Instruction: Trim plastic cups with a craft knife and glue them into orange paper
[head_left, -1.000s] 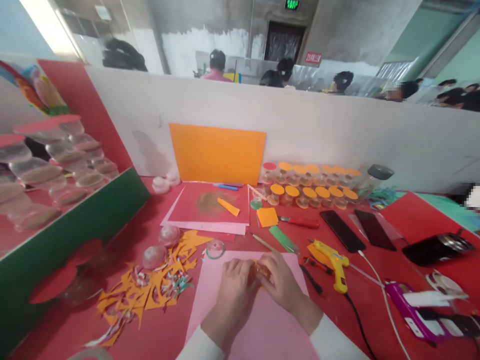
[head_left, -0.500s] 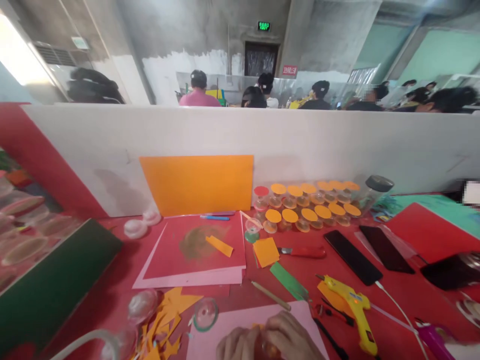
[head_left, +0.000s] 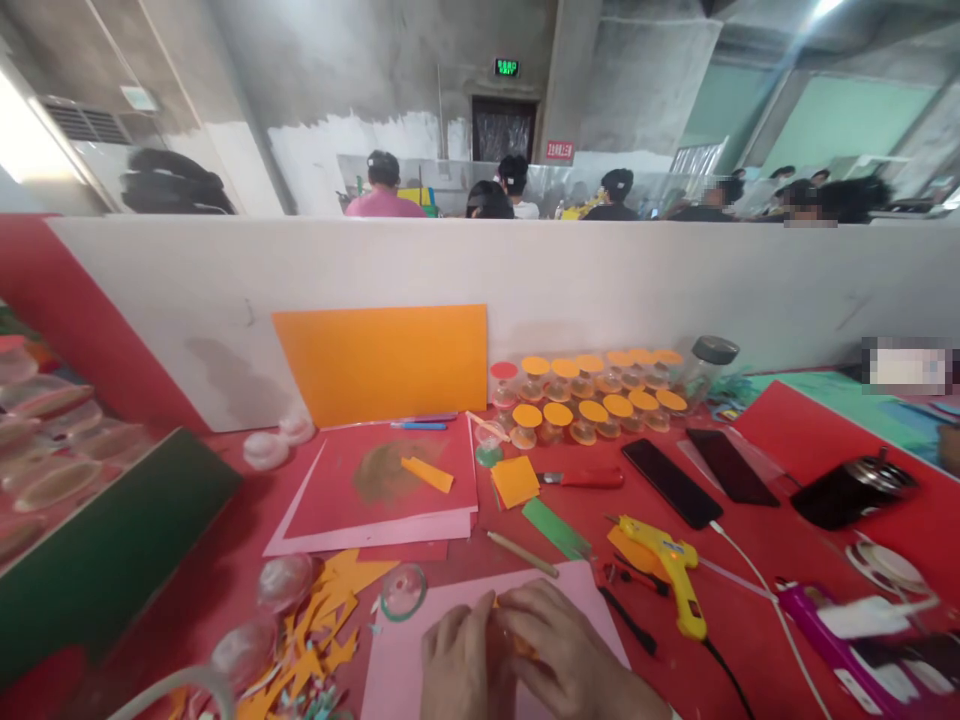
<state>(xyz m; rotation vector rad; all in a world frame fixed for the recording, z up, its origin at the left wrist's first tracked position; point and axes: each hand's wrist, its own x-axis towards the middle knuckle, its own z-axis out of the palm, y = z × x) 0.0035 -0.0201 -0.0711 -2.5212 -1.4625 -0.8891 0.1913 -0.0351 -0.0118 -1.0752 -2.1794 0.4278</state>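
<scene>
My left hand [head_left: 457, 662] and my right hand [head_left: 559, 652] meet at the bottom centre over a pink sheet of paper [head_left: 397, 675]. Both are curled around a small orange piece [head_left: 516, 645] that shows only as a sliver between the fingers. A clear plastic dome [head_left: 403, 590] lies just left of the sheet, and a pencil [head_left: 523, 553] lies above it. A yellow glue gun [head_left: 667, 563] rests on the red table to the right of my right hand.
Orange paper scraps [head_left: 322, 625] and clear domes [head_left: 283, 580] lie at the left. Red and pink sheets [head_left: 375, 500], an orange sheet [head_left: 382, 360] against the white partition, rows of orange-lidded jars [head_left: 592, 395], a red knife [head_left: 581, 479], two phones [head_left: 671, 483] and several people behind the partition.
The camera tilted up and then slightly down again. My hands stayed together on the orange piece over the pink sheet.
</scene>
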